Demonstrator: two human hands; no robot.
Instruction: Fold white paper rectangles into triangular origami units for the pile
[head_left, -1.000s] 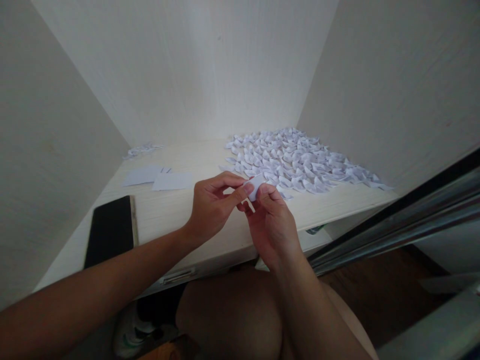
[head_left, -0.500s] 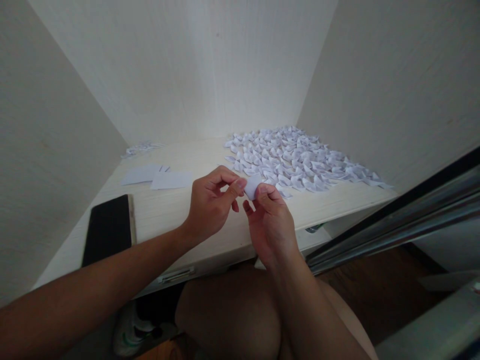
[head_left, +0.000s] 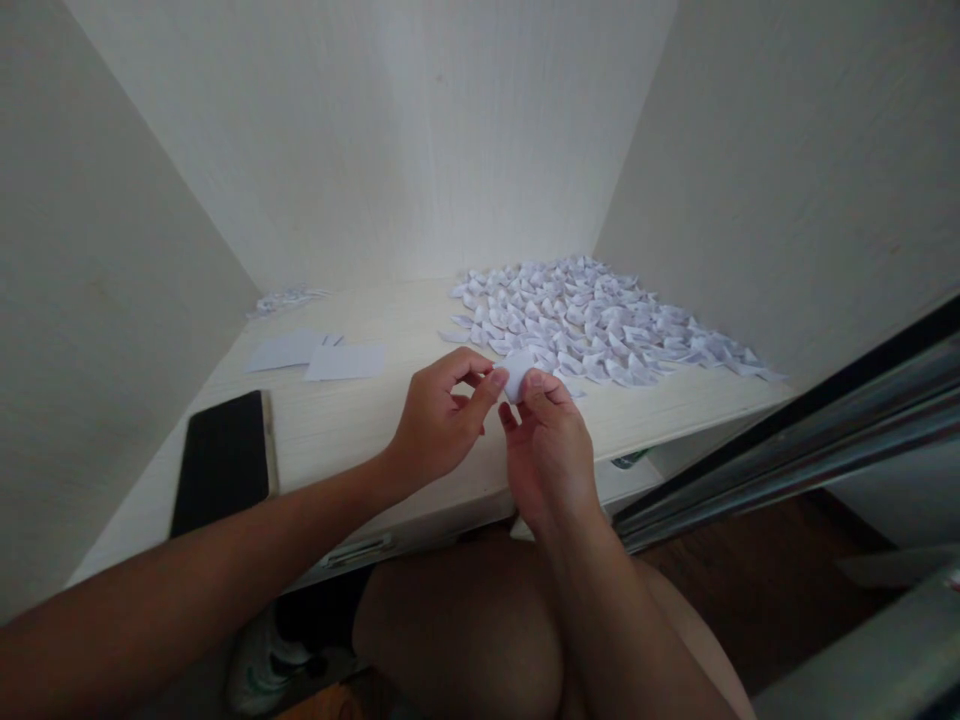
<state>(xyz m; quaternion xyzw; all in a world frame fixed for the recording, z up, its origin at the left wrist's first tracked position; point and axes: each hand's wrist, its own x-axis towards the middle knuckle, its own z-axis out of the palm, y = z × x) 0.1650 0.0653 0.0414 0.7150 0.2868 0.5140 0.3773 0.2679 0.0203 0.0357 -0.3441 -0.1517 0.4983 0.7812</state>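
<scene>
A small folded white paper piece (head_left: 519,372) is pinched between both of my hands just above the front edge of a pale wooden shelf (head_left: 352,420). My left hand (head_left: 441,425) holds its left side with thumb and forefinger. My right hand (head_left: 547,455) grips its right side from below. Behind the hands a wide heap of several folded white paper pieces (head_left: 600,320) covers the shelf's right half.
A black phone (head_left: 220,462) lies at the shelf's left front. Flat white paper slips (head_left: 319,356) lie behind it, and a few folded bits (head_left: 285,297) sit in the back left corner. Cabinet walls enclose three sides. A metal rail (head_left: 787,440) runs on the right.
Both hands have shifted slightly to the right and forward with the paper piece, and the fingers have closed more tightly around it.
</scene>
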